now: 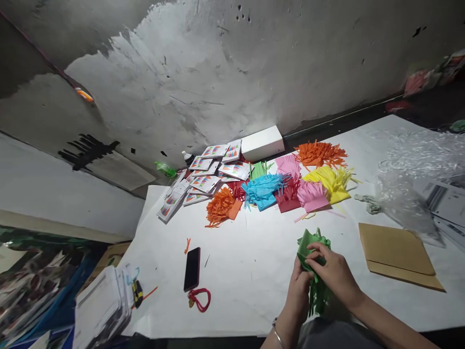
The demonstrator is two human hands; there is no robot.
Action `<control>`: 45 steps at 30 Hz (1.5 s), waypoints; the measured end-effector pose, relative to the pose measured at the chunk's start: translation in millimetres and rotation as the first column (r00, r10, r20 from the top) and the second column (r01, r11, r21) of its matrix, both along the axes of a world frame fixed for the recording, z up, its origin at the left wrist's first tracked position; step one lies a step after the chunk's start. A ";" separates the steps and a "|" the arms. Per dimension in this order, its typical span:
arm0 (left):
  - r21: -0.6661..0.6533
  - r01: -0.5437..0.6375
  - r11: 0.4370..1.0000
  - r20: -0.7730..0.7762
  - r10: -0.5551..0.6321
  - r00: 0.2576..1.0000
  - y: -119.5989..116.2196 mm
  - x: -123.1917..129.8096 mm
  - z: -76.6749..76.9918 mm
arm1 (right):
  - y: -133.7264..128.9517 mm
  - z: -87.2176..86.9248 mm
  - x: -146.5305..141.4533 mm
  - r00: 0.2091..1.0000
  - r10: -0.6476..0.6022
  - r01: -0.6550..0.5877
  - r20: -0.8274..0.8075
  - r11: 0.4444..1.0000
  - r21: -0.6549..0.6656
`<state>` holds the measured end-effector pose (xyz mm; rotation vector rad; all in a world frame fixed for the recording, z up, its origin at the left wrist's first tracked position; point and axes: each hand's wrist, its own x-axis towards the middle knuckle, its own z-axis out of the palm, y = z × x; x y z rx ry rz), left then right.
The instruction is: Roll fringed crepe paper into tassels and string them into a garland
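White table [247, 271] with bright paper fringes [263, 190] along its far side.
They sit back, seemingly to leave working room — near right, the left hand [300, 291] grips and the right hand [334, 269] pinches a green fringe [307, 240], likely to steady its loose strips.

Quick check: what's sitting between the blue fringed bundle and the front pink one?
The head view shows a dark red fringed bundle between the blue bundle and the front pink bundle.
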<state>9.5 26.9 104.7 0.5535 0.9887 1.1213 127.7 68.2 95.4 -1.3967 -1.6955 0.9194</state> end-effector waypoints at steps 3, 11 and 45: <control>0.005 -0.032 0.999 -0.047 0.032 0.998 2.3 -2.7 6.2 | 6.6 6.5 4.6 0.999 0.043 -0.044 -0.021 0.997 -0.066; -0.093 -0.105 0.990 0.017 0.107 0.994 4.4 0.2 -5.1 | 1.1 11.7 8.9 0.952 0.175 -0.254 0.250 0.910 0.328; 0.153 0.452 0.879 -0.940 -0.012 0.341 10.5 -41.5 -2.0 | 16.1 13.1 24.0 0.968 0.240 -0.231 0.074 0.966 -0.115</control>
